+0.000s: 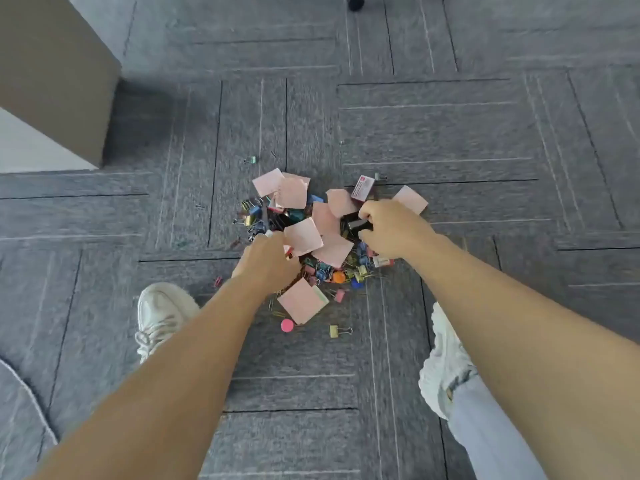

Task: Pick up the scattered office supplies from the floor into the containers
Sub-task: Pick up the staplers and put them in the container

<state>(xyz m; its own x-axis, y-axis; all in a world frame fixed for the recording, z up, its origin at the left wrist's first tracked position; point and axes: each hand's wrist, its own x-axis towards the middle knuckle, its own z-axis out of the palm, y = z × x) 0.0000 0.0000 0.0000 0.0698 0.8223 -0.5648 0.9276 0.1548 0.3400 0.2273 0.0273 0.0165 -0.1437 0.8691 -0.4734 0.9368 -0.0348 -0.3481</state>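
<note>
The pile of clips and notes lies on the floor, mid-frame; lots left to do, I think. My right grip holds a black clip. My left grip digs in; I cannot tell what it holds.

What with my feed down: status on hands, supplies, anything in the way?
Left hand curled in pile, hold unclear. Right hand grips black clip. Pile on carpet; pink notes cover small clips.
</note>
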